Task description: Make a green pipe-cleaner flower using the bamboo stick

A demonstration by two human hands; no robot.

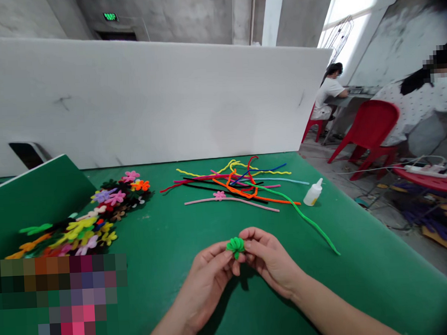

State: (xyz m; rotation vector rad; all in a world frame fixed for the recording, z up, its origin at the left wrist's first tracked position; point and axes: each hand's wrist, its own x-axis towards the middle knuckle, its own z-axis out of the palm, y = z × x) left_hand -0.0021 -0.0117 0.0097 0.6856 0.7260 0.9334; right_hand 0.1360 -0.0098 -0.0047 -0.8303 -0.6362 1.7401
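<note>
A small bright green pipe-cleaner piece (235, 246), coiled into a flower-like knot, sits between my two hands just above the green table (167, 240). My left hand (208, 276) pinches it from the left with closed fingers. My right hand (267, 257) grips it from the right, fingers curled over its top. Behind them lies a loose heap of coloured pipe cleaners (239, 181). A long green pipe cleaner (308, 220) trails from the heap toward the right. A pink stem with a pink flower (219, 195) lies at the heap's front.
A white glue bottle (314, 192) lies right of the heap. Many felt flowers (99, 219) are piled at left beside a green board (34, 202). A white panel (148, 101) walls the table's back. Two people sit on red chairs (371, 129) at right.
</note>
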